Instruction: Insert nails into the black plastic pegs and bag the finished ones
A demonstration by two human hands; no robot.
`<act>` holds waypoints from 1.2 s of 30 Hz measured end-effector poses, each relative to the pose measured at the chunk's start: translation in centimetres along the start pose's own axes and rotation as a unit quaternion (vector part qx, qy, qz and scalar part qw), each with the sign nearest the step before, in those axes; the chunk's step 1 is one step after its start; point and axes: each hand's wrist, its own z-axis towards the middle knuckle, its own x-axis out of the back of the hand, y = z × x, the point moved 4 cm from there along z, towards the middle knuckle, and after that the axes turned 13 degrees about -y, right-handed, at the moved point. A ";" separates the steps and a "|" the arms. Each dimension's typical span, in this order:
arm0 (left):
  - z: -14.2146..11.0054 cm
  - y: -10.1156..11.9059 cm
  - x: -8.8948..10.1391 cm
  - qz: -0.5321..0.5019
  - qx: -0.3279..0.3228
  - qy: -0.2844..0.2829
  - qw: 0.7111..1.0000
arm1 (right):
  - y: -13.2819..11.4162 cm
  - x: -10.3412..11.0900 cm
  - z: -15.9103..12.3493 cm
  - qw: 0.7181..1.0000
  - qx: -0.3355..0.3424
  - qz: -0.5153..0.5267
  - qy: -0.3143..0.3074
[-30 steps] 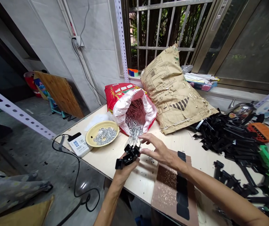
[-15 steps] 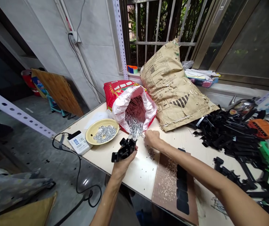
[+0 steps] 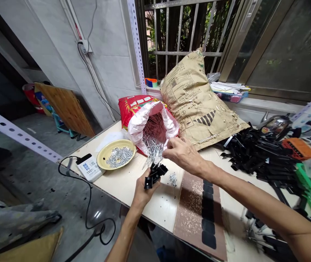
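Parts in black plastic (image 3: pixel 155 175) sit clamped in the left hand (image 3: pixel 141 192), just before the red sack (image 3: pixel 124 110); right hand (image 3: pixel 183 154) pinches, fingertips together, beside the nails (image 3: pixel 155 148), its catch unclear!

"What's by the window (image 3: pixel 182 53)?"
"Papers (image 3: pixel 227 87) on a blue basket (image 3: pixel 233 96), and an orange-and-blue roll (image 3: pixel 151 83)."
"And down on the floor (image 3: pixel 101 196)?"
"A tilted wooden board (image 3: pixel 65 109) beside a blue stool (image 3: pixel 55 118)."
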 end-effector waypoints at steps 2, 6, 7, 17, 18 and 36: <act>0.0 0.2 0.1 0.055 -0.006 -0.005 0.998 | -0.3 -0.1 0.3 0.999 0.026 -0.033 -0.021; -0.1 0.0 0.3 0.111 -0.014 -0.008 0.994 | -0.7 -0.3 0.7 0.993 0.086 -0.036 -0.065; -0.1 0.0 0.3 0.117 -0.015 -0.008 0.993 | -0.8 -0.3 0.9 0.992 0.094 -0.027 -0.074; -0.7 -0.2 1.1 -0.072 0.025 0.035 0.996 | 3.1 -4.1 3.7 0.928 0.007 0.366 -0.075; -0.9 -0.2 1.3 -0.100 0.038 0.050 0.993 | 4.1 -5.7 3.9 0.921 -0.063 0.376 -0.082; 0.7 -0.3 0.5 -0.375 0.118 0.083 0.916 | 6.3 -15.3 2.9 0.839 -0.314 0.392 -0.211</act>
